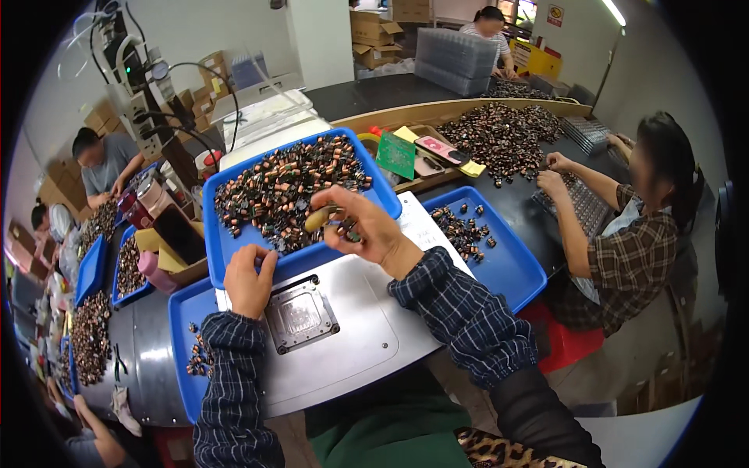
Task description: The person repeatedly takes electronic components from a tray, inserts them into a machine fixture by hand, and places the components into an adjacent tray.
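Observation:
A blue tray [304, 257] heaped with small copper-wound coil parts [285, 187] sits before me, its near side over a silver metal plate. My right hand [363, 230] is raised over the tray's right side, fingers curled round a few dark coil parts [349, 230]. A yellowish cover [318, 219] shows on one of its fingers. At the tray's near rim rests my left hand [250, 281], thumb and fingers slightly apart, with nothing visible in it. Between the hands, a square metal fixture [302, 313] with a recessed centre is set into the plate [359, 320].
Blue trays with fewer parts flank the plate: the right tray [515, 269] and the left tray [181, 343]. Beyond lie a green circuit board [396, 156] and a large parts heap [503, 136]. A co-worker [624, 226] sits at right. A pink bottle [156, 271] stands left.

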